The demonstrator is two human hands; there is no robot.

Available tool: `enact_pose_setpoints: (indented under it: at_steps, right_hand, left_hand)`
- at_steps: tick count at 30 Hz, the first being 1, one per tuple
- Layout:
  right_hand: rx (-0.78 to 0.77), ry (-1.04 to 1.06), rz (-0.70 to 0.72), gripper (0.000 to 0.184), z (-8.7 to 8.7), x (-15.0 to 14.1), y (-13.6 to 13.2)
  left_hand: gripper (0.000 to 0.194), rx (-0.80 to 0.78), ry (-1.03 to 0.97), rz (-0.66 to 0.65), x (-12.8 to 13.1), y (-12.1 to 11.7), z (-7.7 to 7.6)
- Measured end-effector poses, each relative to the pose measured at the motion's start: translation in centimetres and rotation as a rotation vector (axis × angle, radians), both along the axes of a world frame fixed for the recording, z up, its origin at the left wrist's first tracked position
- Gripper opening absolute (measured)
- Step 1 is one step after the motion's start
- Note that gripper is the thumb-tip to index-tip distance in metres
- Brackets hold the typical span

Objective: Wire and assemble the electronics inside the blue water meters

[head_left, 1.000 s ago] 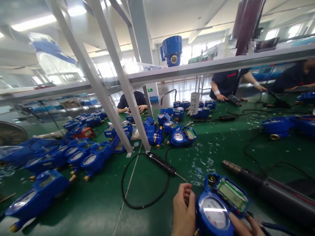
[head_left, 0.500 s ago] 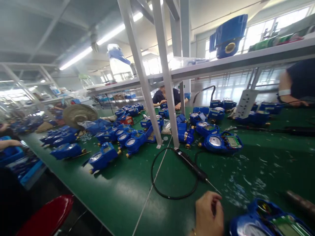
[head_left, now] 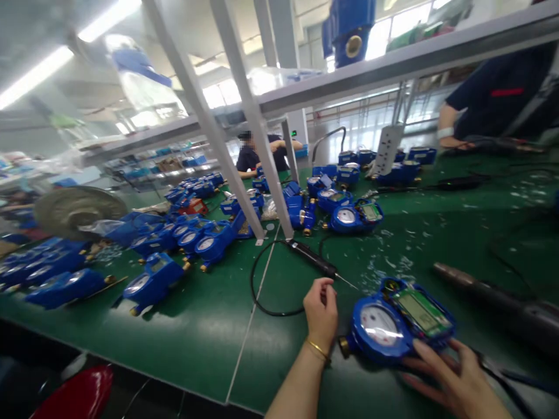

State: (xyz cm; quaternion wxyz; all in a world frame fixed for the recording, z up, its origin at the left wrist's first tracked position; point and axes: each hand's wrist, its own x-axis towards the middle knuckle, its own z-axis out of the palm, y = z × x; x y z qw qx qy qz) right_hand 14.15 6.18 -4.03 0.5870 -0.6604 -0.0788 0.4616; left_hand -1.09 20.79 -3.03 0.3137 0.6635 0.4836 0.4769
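A blue water meter point(head_left: 379, 326) lies face up on the green table, its round dial and a green circuit board with a small display exposed. My right hand point(head_left: 463, 378) is at its near edge, fingers apart, with fingertips against the blue case. To the left of the meter, my left hand point(head_left: 322, 305) rests on the table with its fingers curled in. Whether anything small is inside those fingers is hidden. Just beyond the left hand lies a black electric screwdriver point(head_left: 312, 258) with a thin bit and a looped cable, apart from the hand.
A dark tool with a metal nozzle point(head_left: 463, 278) lies at the right. Several more blue meters point(head_left: 155, 279) stand leftward and at the back. White shelf posts point(head_left: 262, 145) rise behind the screwdriver. Two people work across the table. A red stool point(head_left: 76, 396) is lower left.
The view has swung right and down, so the near meter is now fully in sight. My right hand has come into view at its edge. My left hand stays curled near the screwdriver.
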Motion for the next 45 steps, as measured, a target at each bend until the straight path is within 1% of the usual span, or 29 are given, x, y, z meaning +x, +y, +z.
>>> enact_pose_setpoints:
  at_steps: [1, 3, 5, 7, 8, 10, 11, 12, 13, 15, 16, 17, 19, 22, 24, 25, 27, 30, 32, 34, 36, 37, 39, 40, 43, 45]
  right_hand:
    - [-0.004, -0.017, 0.001, 0.098, 0.8, 0.0, 0.2]
    - [0.002, -0.077, 0.032, 0.099, 1.9, 0.3, 0.4]
    - [-0.006, -0.219, 0.075, 0.103, 2.2, 1.0, 0.5]
    - [0.007, -0.461, 0.115, 0.102, 2.0, 2.0, 0.4]
    - [0.030, -0.607, 0.139, 0.096, 1.8, 2.5, 0.3]
    - [0.109, -0.863, 0.191, 0.080, 1.4, 3.3, 0.3]
    - [0.146, -0.947, 0.228, 0.072, 1.1, 3.6, 0.4]
    - [0.176, -0.999, 0.263, 0.064, 0.9, 3.9, 0.5]
    - [0.199, -1.022, 0.292, 0.058, 0.6, 4.0, 0.6]
    - [0.232, -1.029, 0.331, 0.049, 0.0, 4.2, 0.8]
    - [0.242, -1.036, 0.340, 0.046, -0.2, 4.3, 0.9]
    - [0.251, -1.046, 0.343, 0.046, -0.4, 4.3, 0.9]
    - [0.271, -1.076, 0.344, 0.048, -0.5, 4.4, 1.1]
    - [0.311, -1.127, 0.332, 0.052, 0.0, 4.6, 1.4]
    - [0.344, -1.140, 0.316, 0.058, 0.5, 4.8, 1.7]
    - [0.357, -1.136, 0.312, 0.060, 0.6, 4.8, 1.8]
    - [0.373, -1.120, 0.320, 0.060, 0.8, 5.0, 2.0]
    - [0.380, -1.110, 0.345, 0.052, 0.8, 5.3, 2.1]
    - [0.391, -1.114, 0.346, 0.053, 1.0, 5.6, 2.1]
    - [0.434, -1.132, 0.335, 0.059, 1.4, 5.8, 2.0]
    - [0.507, -1.155, 0.331, 0.064, 2.0, 6.1, 2.0]
    - [0.540, -1.164, 0.339, 0.063, 2.2, 6.2, 2.0]
    - [0.571, -1.172, 0.366, 0.053, 2.5, 6.4, 2.0]
    - [0.572, -1.173, 0.377, 0.048, 2.5, 6.5, 2.0]
    - [0.573, -1.196, 0.391, 0.039, 2.4, 6.7, 1.7]
    - [0.585, -1.220, 0.388, 0.034, 2.3, 6.8, 1.4]
  left_hand:
    - [0.017, -0.004, -0.001, 0.003, -0.1, 0.3, -0.1]
    - [0.020, -0.021, 0.001, 0.001, 0.0, 0.9, -0.3]
    - [0.022, -0.031, 0.004, 0.004, 0.3, 1.1, 0.1]
    - [0.023, -0.026, 0.021, -0.017, 1.0, 0.6, 1.6]
    - [0.023, -0.014, 0.042, -0.047, 1.5, 0.0, 2.7]
    - [0.022, 0.044, 0.162, -0.175, 2.9, -1.3, 5.2]
    - [0.026, 0.071, 0.252, -0.249, 3.8, -2.0, 6.4]
    - [0.038, 0.073, 0.335, -0.300, 4.8, -2.6, 7.4]
    - [0.054, 0.056, 0.412, -0.343, 5.7, -3.1, 8.2]
    - [0.082, -0.014, 0.543, -0.398, 7.5, -3.6, 9.1]
    - [0.089, -0.049, 0.593, -0.403, 8.3, -3.6, 9.2]
    - [0.093, -0.075, 0.631, -0.396, 8.9, -3.6, 9.2]
    - [0.092, -0.093, 0.662, -0.366, 9.8, -3.4, 9.0]
    - [0.072, -0.119, 0.593, -0.344, 10.2, -3.1, 8.8]
    - [0.059, -0.177, 0.482, -0.338, 10.0, -3.0, 8.8]
    - [0.058, -0.209, 0.407, -0.334, 9.8, -3.0, 8.8]
    - [0.067, -0.265, 0.239, -0.340, 9.1, -2.9, 8.8]
    - [0.090, -0.323, 0.023, -0.380, 8.2, -2.7, 8.8]
    - [0.098, -0.350, -0.048, -0.402, 7.8, -2.7, 8.8]
    - [0.096, -0.357, -0.033, -0.429, 7.6, -2.6, 9.1]
    - [0.080, -0.342, 0.074, -0.485, 7.6, -2.6, 9.7]
    - [0.069, -0.319, 0.158, -0.519, 7.7, -2.6, 10.1]
    - [0.051, -0.217, 0.377, -0.571, 8.2, -2.6, 11.1]
    - [0.048, -0.131, 0.506, -0.585, 8.5, -2.6, 11.7]
    - [0.052, 0.157, 0.927, -0.608, 10.1, -2.8, 13.3]
    - [0.050, 0.265, 1.135, -0.640, 11.1, -2.9, 14.2]
